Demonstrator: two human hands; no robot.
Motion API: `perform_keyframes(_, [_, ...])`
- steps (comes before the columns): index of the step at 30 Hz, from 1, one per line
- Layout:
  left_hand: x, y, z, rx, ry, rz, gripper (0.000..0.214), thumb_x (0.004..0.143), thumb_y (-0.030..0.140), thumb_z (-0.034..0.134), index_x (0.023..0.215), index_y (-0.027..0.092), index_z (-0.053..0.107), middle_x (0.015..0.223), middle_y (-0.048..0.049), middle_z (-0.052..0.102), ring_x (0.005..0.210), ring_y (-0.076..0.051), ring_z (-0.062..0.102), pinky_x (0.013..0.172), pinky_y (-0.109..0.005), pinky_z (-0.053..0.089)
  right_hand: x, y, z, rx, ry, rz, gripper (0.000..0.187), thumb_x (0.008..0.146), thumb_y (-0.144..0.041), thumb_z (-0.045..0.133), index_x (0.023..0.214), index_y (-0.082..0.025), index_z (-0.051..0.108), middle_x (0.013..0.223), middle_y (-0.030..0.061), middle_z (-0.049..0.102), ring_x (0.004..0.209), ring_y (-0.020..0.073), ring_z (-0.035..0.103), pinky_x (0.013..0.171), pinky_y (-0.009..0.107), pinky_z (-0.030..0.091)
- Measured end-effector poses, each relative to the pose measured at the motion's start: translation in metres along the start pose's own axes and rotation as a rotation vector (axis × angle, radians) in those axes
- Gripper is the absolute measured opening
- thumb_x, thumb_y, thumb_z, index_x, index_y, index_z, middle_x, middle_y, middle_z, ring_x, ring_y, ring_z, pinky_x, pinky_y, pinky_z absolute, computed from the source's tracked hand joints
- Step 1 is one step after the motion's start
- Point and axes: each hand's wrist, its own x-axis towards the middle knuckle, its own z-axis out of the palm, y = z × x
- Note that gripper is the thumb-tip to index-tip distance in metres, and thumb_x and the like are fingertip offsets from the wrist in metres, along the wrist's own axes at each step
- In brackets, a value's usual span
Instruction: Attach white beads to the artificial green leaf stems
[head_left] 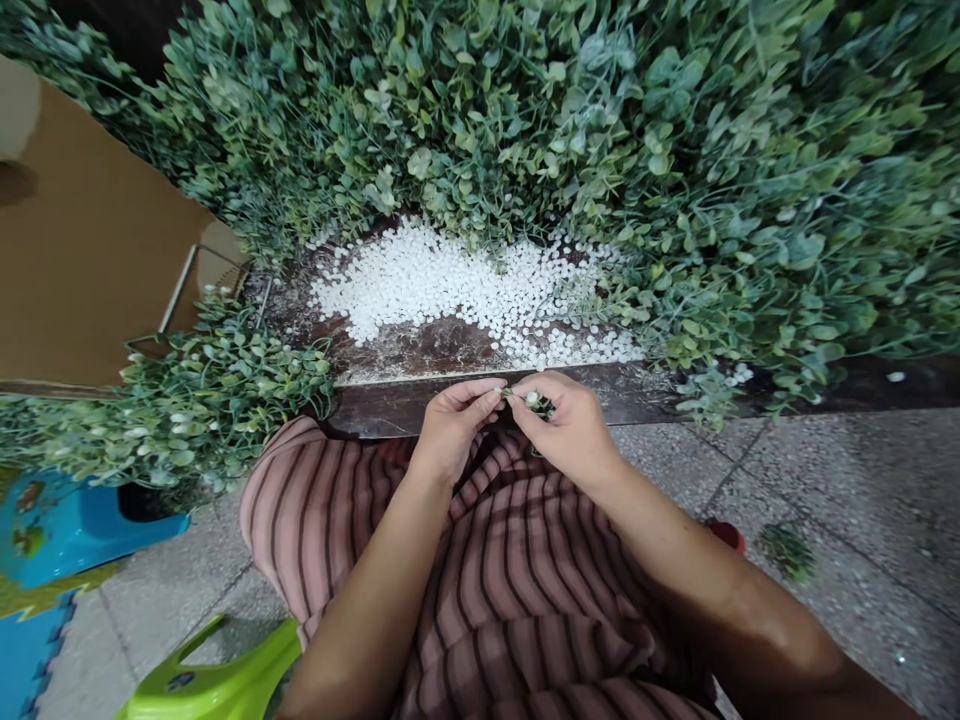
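Both hands meet above my lap, by the near edge of the dark table [450, 340]. With thumb and fingers pinched, my right hand [574, 425] holds a small green leafy sprig [541, 408] that looks artificial and has a white piece on it. My left hand [450, 425] pinches the thin tip of that sprig, its fingertips almost touching the right ones. Whatever else lies between the left fingertips is too small to make out. Just beyond the hands, many small round white pieces [420, 275] lie in a spread heap on the table.
A thick bank of green leafy stems [585, 130] covers the table's far side and right. More white-tipped sprigs [225, 375] lie left, beside a brown cardboard box [97, 240]. On the floor are a blue stool [71, 530], a green stool [217, 675] and a fallen sprig [786, 552].
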Motion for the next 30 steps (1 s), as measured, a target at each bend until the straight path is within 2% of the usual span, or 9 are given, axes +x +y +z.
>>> perform_keyframes(14, [0.0003, -0.0005, -0.0020, 0.046, 0.002, 0.029, 0.022, 0.049, 0.025, 0.080, 0.069, 0.018, 0.072, 0.063, -0.0002, 0.068, 0.058, -0.006, 0.055, 0.058, -0.018, 0.043, -0.0003, -0.0021, -0.0026, -0.037, 0.011, -0.034, 0.012, 0.073, -0.017, 0.052, 0.066, -0.021, 0.060, 0.068, 0.0025, 0.063, 0.071, 0.0178, 0.059, 0.066, 0.030, 0.046])
perform_keyframes(24, [0.0006, -0.0015, -0.0014, 0.088, -0.007, 0.048, 0.022, 0.049, 0.026, 0.080, 0.068, 0.018, 0.073, 0.066, -0.0010, 0.069, 0.058, -0.007, 0.054, 0.058, -0.019, 0.044, 0.0014, -0.0021, -0.0057, -0.098, -0.033, -0.051, 0.013, 0.072, -0.015, 0.053, 0.061, -0.020, 0.058, 0.066, 0.0027, 0.062, 0.069, 0.0176, 0.058, 0.066, 0.030, 0.045])
perform_keyframes(30, [0.0019, 0.0000, 0.0005, 0.122, -0.003, 0.059, 0.023, 0.045, 0.026, 0.082, 0.063, 0.017, 0.072, 0.063, -0.0014, 0.069, 0.055, -0.007, 0.053, 0.057, -0.021, 0.044, 0.0005, -0.0029, -0.0064, -0.068, -0.056, 0.002, 0.014, 0.070, -0.013, 0.053, 0.059, -0.020, 0.057, 0.066, 0.0025, 0.063, 0.068, 0.0172, 0.059, 0.065, 0.029, 0.045])
